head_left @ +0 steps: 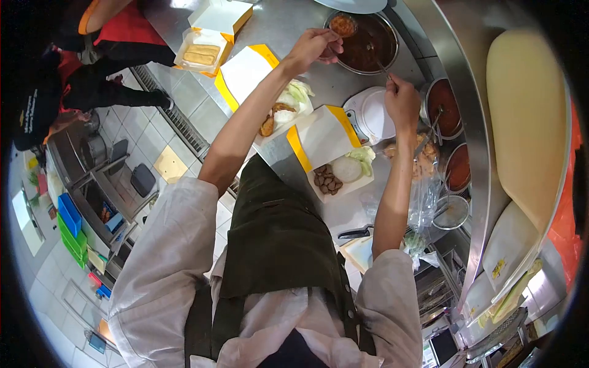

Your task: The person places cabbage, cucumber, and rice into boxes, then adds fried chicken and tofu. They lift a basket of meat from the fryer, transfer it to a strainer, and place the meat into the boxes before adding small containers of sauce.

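My left hand (pixel 317 47) is closed with its fingers pinched together at the left rim of a metal pot (pixel 392 37) of brown sauce. What lies between those fingers is hidden. A small clear cup (pixel 342 25) of orange-red sauce sits against the fingertips, overlapping the pot's rim. My right hand (pixel 402 98) grips the handle of a ladle (pixel 379 64), whose head dips into the brown sauce. Below my arms, one open takeaway box (pixel 322 138) holds rice, lettuce and dark brown meat pieces. Another box (pixel 245 70) contains fried chicken, rice and lettuce.
A third box (pixel 230 18) with golden fried rolls stands farther back. Right of a white scale (pixel 374 116) are pots of red sauce (pixel 443 107), a plastic bag of food (pixel 425 161) and a strainer (pixel 451 212). A knife (pixel 354 233) lies near the front. Another person (pixel 92 80) stands at upper left.
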### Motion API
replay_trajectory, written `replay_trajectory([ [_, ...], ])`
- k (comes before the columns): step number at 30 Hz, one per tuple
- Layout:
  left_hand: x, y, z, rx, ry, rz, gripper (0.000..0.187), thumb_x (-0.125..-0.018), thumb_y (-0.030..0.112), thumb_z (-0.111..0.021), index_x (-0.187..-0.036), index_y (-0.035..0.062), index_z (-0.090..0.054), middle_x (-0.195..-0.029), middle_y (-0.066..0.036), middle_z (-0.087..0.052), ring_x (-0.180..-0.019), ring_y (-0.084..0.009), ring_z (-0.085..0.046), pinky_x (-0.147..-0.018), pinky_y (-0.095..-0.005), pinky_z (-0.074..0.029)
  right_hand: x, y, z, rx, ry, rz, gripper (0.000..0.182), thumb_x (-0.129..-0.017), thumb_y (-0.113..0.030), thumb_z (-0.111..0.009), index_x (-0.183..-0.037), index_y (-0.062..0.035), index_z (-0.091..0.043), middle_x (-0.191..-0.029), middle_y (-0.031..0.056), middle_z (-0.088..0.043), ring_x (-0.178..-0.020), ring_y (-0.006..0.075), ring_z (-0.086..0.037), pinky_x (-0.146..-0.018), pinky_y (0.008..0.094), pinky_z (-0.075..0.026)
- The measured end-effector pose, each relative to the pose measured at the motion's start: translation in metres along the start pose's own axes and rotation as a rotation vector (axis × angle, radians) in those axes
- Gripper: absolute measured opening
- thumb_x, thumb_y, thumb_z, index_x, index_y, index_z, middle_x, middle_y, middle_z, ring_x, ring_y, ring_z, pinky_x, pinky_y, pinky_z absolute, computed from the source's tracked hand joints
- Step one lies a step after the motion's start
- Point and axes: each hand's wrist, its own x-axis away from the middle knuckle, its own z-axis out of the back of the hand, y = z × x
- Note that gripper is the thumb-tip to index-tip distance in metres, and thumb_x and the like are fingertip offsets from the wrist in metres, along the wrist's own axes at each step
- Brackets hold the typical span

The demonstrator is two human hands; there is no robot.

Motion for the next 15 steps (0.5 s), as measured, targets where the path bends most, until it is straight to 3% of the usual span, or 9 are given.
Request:
replay_trajectory([
  [7, 0.008, 0.011, 0.021, -0.036, 0.149, -0.012, 0.023, -0.095, 0.02, -0.048, -0.095, 0.0063, -0.066, -0.084, -0.006, -0.068, -0.063, -0.0134, -0.061, -0.062, -0.026, -0.05, -0.018, -0.038, -0.016, 0.062, 0.032, 0.073, 0.023, -0.084, -0.017, -0.059, -0.101, -0.0088, -0.072, -0.087, 0.0217, -0.069, -0.085, 0.0405, -0.067, -0.076, 0.0488, -0.054],
  [9, 0.011, 0.012, 0.025, -0.024, 0.094, -0.059, 0.022, -0.095, 0.02, -0.048, -0.094, 0.0066, -0.066, -0.084, -0.005, -0.068, -0.065, -0.0128, -0.061, -0.063, -0.0256, -0.049, -0.018, -0.063, -0.018, 0.087, 0.012, 0.08, 0.018, -0.082, -0.014, -0.06, -0.094, -0.0065, -0.071, -0.084, 0.0225, -0.069, -0.082, 0.0419, -0.067, -0.075, 0.0497, -0.055],
  [13, 0.022, 0.012, 0.034, -0.089, 0.088, -0.084, 0.024, -0.097, 0.022, -0.046, -0.095, 0.0056, -0.063, -0.083, -0.003, -0.065, -0.072, -0.0126, -0.058, -0.072, -0.026, -0.05, -0.019, -0.071, -0.037, 0.047, -0.045, 0.175, 0.019, -0.081, -0.015, -0.059, -0.094, -0.006, -0.071, -0.081, 0.0227, -0.068, -0.082, 0.0404, -0.068, -0.074, 0.0501, -0.054],
  [15, 0.024, 0.01, 0.042, -0.088, 0.079, -0.072, 0.024, -0.097, 0.022, -0.046, -0.095, 0.0059, -0.063, -0.082, -0.003, -0.065, -0.074, -0.0122, -0.059, -0.074, -0.0255, -0.049, -0.02, -0.074, -0.031, -0.029, 0.013, 0.109, 0.02, -0.08, -0.015, -0.061, -0.095, -0.0055, -0.071, -0.083, 0.0225, -0.068, -0.082, 0.04, -0.068, -0.074, 0.0499, -0.054],
])
